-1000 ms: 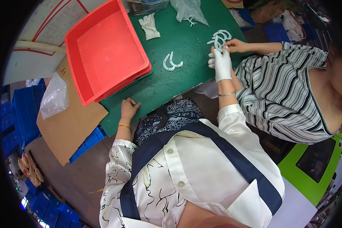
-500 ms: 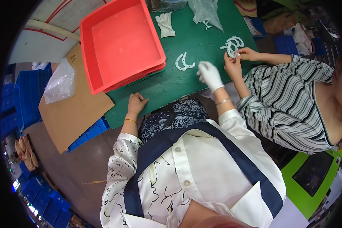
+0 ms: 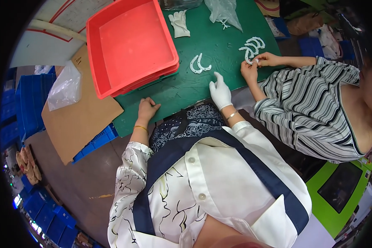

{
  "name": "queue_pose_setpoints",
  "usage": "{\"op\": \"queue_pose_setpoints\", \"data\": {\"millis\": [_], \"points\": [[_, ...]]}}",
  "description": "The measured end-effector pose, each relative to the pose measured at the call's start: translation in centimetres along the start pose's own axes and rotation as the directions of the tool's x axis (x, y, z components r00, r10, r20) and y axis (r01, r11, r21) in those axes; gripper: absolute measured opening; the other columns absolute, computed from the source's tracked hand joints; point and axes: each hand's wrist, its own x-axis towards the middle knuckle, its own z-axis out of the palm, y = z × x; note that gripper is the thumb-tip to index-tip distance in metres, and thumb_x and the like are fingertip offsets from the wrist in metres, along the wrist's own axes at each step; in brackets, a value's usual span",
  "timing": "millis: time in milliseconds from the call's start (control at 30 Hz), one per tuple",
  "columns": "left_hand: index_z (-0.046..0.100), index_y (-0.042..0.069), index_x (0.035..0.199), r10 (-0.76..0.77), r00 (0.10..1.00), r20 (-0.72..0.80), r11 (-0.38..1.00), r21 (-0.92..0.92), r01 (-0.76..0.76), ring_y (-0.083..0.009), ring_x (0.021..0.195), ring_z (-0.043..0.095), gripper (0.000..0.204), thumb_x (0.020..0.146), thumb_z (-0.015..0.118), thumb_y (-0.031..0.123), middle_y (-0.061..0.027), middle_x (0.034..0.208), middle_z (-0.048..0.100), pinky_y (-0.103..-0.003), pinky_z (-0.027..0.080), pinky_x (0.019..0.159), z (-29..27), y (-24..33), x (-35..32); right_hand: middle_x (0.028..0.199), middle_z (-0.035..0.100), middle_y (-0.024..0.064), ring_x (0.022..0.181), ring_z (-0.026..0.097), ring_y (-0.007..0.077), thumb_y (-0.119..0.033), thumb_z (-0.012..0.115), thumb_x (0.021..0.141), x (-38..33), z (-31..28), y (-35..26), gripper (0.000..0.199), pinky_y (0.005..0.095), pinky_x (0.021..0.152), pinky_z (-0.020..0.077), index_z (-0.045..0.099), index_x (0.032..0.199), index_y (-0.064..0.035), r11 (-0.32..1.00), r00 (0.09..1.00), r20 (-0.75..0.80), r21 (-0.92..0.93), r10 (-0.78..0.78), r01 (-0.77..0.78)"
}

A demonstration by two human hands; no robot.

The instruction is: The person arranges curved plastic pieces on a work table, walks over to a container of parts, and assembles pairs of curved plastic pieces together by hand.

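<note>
Left hand (image 3: 146,109) bare, flat on near edge of green mat (image 3: 182,89), just below red trays (image 3: 130,45). Right hand (image 3: 220,93) in white glove, resting on mat nr near edge, fingers pointing at pair of white curved plastic pcs (image 3: 199,64) mid-mat, close but apart. Spare white glove (image 3: 180,22) at far edge. Clear bag (image 3: 223,12) far edge, right. Co-worker's hands (image 3: 256,66) at right edge, working pile of white curved pcs (image 3: 252,45).
</note>
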Motion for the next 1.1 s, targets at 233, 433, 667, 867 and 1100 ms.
{"op": "queue_pose_setpoints", "data": {"millis": [233, 433, 667, 867, 1100], "points": [[0.056, 0.004, 0.078, 0.018, 1.0, 0.025, 1.0, 0.015, -0.018, -0.0366, 0.088, 0.058, 0.033, 0.071, 0.081, 0.025, -0.0177, 0.092, 0.056, -0.041, 0.049, 0.081, 0.1, 1.2, 0.9, 0.061, 0.042, -0.005, 0.048, 0.035, 0.0054, -0.025, 0.05, 0.097, 10.0, -0.4, -7.6, 0.034, 0.0237, 0.044, 0.0256, 0.06, 0.126, -0.0084, 0.434, 0.93, 0.298, 0.882, -0.215, -0.183], [0.056, 0.004, 0.077, 0.053, 0.999, 0.0, 0.998, 0.029, -0.053, -0.0353, 0.086, 0.058, 0.034, 0.07, 0.082, 0.025, -0.0174, 0.09, 0.056, -0.041, 0.049, 0.079, 0.6, -0.3, 0.7, 0.061, 0.044, -0.0045, 0.045, 0.033, 0.0038, -0.027, 0.05, 0.098, 7.9, -2.9, -6.2, 0.03, 0.0213, 0.04, 0.0223, 0.066, 0.114, -0.009, 0.576, 0.952, 0.299, 0.791, -0.073, -0.205], [0.056, 0.005, 0.076, 0.042, 0.999, -0.031, 0.999, -0.004, -0.043, -0.0349, 0.088, 0.057, 0.034, 0.069, 0.082, 0.025, -0.0166, 0.09, 0.056, -0.041, 0.048, 0.079, 0.5, -0.3, 0.2, 0.067, 0.057, 0.0022, 0.049, 0.048, 0.0093, -0.029, 0.055, 0.094, 2.9, 1.7, 2.7, 0.026, 0.0251, 0.045, 0.038, 0.064, 0.1, -0.0051, 0.891, 0.902, 0.428, 0.385, 0.059, -0.241], [0.055, 0.005, 0.076, 0.055, 0.998, -0.021, 0.998, 0.005, -0.055, -0.035, 0.088, 0.057, 0.034, 0.069, 0.082, 0.025, -0.0167, 0.09, 0.056, -0.041, 0.048, 0.08, 0.2, 0.5, 0.4, 0.07, 0.06, 0.0048, 0.053, 0.054, 0.0129, -0.023, 0.055, 0.093, 1.8, 4.6, 7.8, 0.023, 0.0281, 0.052, 0.0446, 0.061, 0.099, -0.0011, 0.956, 0.981, 0.191, 0.277, 0.046, -0.099], [0.055, 0.005, 0.076, 0.033, 0.999, -0.021, 0.999, 0.01, -0.032, -0.0345, 0.089, 0.056, 0.035, 0.069, 0.082, 0.025, -0.0161, 0.09, 0.056, -0.04, 0.048, 0.08, 0.3, 0.2, 0.4, 0.072, 0.061, 0.0055, 0.055, 0.055, 0.0131, -0.023, 0.056, 0.093, 2.0, 4.3, 7.3, 0.024, 0.0279, 0.053, 0.0452, 0.061, 0.099, -0.0007, 0.933, 0.961, 0.267, 0.322, 0.074, -0.162]]}}
